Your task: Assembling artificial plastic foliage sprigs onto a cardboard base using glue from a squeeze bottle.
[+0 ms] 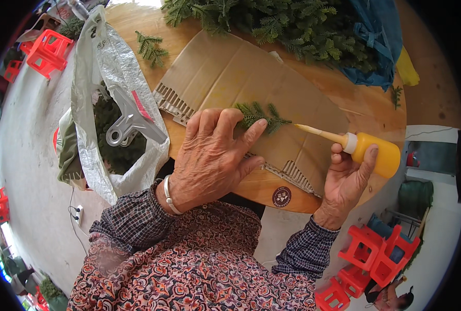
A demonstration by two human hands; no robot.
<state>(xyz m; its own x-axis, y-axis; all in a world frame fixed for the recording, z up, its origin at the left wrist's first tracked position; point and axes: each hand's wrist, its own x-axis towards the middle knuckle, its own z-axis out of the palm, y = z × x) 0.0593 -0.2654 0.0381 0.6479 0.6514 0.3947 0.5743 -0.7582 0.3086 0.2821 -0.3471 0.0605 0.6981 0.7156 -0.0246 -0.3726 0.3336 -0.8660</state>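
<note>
Garment (199, 264), one, patterned in red and black, is covering the person's front just before the near edge of the wooden tabletop (254, 191); checked sleeves (129, 220) are covering the forearms.
Left hand (215, 147), wearing a pale bracelet (169, 195): is pressing a green sprig (265, 117) with the forefinger; thumb and forefinger are standing apart.
Sprig, one: is lying on a cardboard sheet (215, 75) at the middle of the tabletop.
Right hand (346, 181): is clamping thumb and fingers together on a yellow bottle (379, 154), near the tabletop's right edge. Its long nozzle (318, 132) is pointing left, the tip sitting just beside the sprig's right end; whether they are touching, one cannot tell.
Branches (292, 26), one heap, green: are lying along the far edge, a blue bag (388, 41) standing at their right.
Silvery bag (88, 98), one, with greenery inside: is hanging open at the left edge, a large grey clip (137, 123) lying across its mouth.
Sticker (281, 197), one, round, dark: is marking the near edge.
</note>
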